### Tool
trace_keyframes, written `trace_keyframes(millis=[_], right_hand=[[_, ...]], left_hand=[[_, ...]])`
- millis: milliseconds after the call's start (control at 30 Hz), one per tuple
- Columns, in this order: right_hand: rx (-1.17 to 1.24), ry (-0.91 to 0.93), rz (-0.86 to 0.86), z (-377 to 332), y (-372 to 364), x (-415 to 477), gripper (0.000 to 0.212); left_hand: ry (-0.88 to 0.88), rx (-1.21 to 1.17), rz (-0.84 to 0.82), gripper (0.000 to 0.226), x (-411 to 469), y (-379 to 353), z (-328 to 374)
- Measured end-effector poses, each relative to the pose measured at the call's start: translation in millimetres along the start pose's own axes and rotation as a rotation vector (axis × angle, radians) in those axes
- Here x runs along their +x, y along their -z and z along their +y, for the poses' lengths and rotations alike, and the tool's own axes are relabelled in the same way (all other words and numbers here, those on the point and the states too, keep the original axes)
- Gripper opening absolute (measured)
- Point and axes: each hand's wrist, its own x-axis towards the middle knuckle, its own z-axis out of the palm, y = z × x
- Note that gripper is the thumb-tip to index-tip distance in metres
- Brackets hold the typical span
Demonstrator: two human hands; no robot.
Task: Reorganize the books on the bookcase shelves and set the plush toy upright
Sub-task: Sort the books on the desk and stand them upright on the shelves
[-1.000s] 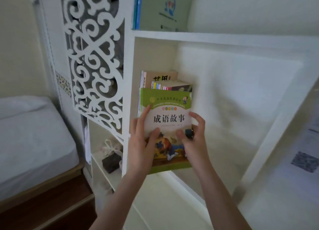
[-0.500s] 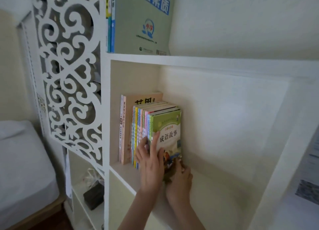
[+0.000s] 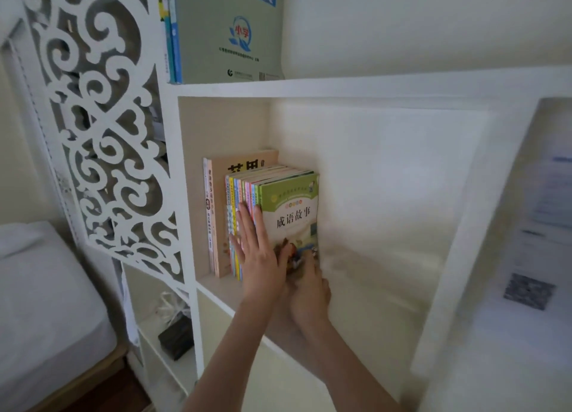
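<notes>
We see both hands close together at the books on the middle shelf [image 3: 216, 288] of a white bookcase [image 3: 185, 195]. The left hand [image 3: 257, 257] is flat, fingers straight & pointing up. It presses against the front edges of the row of thin books [image 3: 243, 195], right where the row meets the green book [image 3: 294, 213]. The right hand [image 3: 309, 291] sits just below & right of it, the two touching, w/ its fingertips on the lower part of the green book's cover. That spot is blurred, so we can't tell whether it grips the book or only pushes on it.

The green book stands upright at the right end of the row, its cover facing right, w/ a white title panel & a cartoon pic underneath. Left of the thin books stands a taller tan book [image 3: 247, 164], then a slim white book [image 3: 208, 213] nearest the left wall of the compartment. All are upright & packed together at the shelf's left end.

On the upper shelf [image 3: 371, 86] a large grey-green book [image 3: 229, 31] stands w/ blue & yellow spines [image 3: 173, 40] at its left. The bookcase's left side is a white carved panel [image 3: 102, 117] w/ scroll cut-outs. Below it, on a lower shelf [image 3: 167, 365], sits a small dark box [image 3: 176, 340]. A bed [image 3: 40, 303] w/ a pale cover is at far left.
</notes>
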Motion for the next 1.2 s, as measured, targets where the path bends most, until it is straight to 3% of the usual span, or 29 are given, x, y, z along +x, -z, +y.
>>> trace_keyframes(millis=[67,167,233,300,367,467,600,700,833,1033,1133,1200], right_hand=[[0.17,0.04,0.034,-7,16,-15,0.065],[0.504,0.171,-0.001,-17,64,-63,0.052],[0.545,0.301,-0.023,-17,106,-104,0.043],[0.545,0.415,-0.02,-5,146,-145,0.034],[0.563,0.387,-0.024,21,181,-184,0.036],[0.564,0.132,-0.056,84,222,-242,0.029],[0.538,-0.181,0.082,186,254,-319,0.023],[0.473,-0.482,0.208,273,266,-381,0.019],[0.472,-0.797,0.322,360,287,-478,0.017],[0.51,-1.109,0.405,435,313,-596,0.016],[0.441,-1.248,0.495,472,321,-649,0.02],[0.294,-1.359,0.59,496,328,-679,0.038]], left_hand=[[0.082,-0.073,0.011,0.091,-6,20,14],[0.03,-0.352,0.132,0.051,-32,75,64],[0.035,-0.612,0.058,0.033,-61,119,110],[-0.014,-0.793,-0.048,0.034,-92,151,153],[-0.074,-0.846,-0.144,0.048,-125,164,186],[-0.03,-1.013,-0.39,0.045,-180,152,229],[-0.018,-1.053,-0.803,0.038,-274,108,291],[-0.163,-1.038,-1.158,0.05,-356,81,340],[-0.341,-1.035,-1.592,0.044,-459,68,397],[-0.563,-0.793,-2.095,0.038,-597,71,461],[-0.64,-0.712,-2.262,0.029,-640,72,489],[-0.589,-0.706,-2.319,0.054,-664,71,505]])
